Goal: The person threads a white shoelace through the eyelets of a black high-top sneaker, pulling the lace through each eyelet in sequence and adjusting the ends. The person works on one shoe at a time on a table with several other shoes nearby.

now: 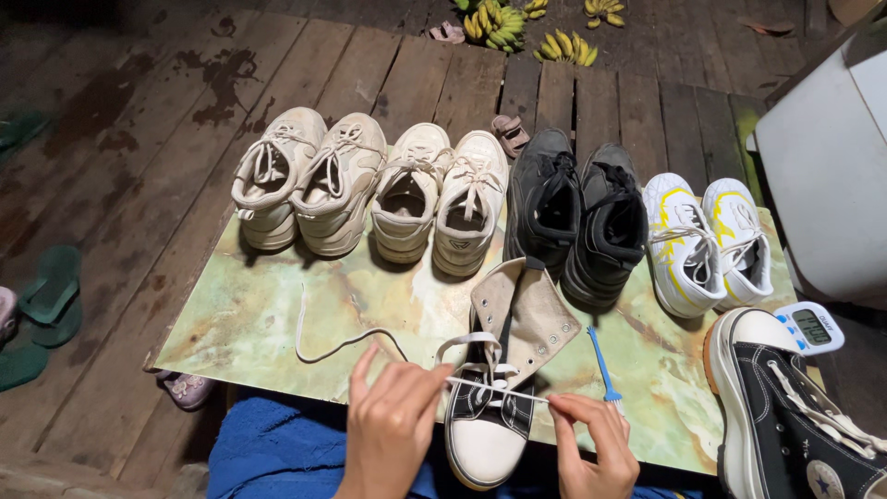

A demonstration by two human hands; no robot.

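left hand point(393, 427): fingers pinched together on the white shoelace point(346, 344), drawing it out to the left of the black shoe point(494, 407), so the lace lies taut across the eyelets
right hand point(591, 444): fingertips closed on the other end of the same lace, just right of the black shoe, pulling against the left hand
black shoe: canvas high-top with a white toe cap, toe towards the person, tongue and collar flopped open away from them, likely so the eyelets are easy to reach
loose lace: the slack tail curls off to the left of the black shoe over the mat
blue brush point(605, 370): lies just right of the black shoe, near the right hand
second black shoe point(795, 416): well to the right, laces in
timer point(811, 326): small white one beyond that second shoe
row of shoes: four pairs beyond the black shoe, heels towards the person; beige pair point(305, 180), white pair point(442, 199), black boots point(577, 217), white-and-yellow pair point(707, 240)
surface: green marbled mat point(249, 314) on dark wooden planks point(139, 139)
room: dim; bananas point(517, 28) far beyond the row, green sandals point(46, 296) far left
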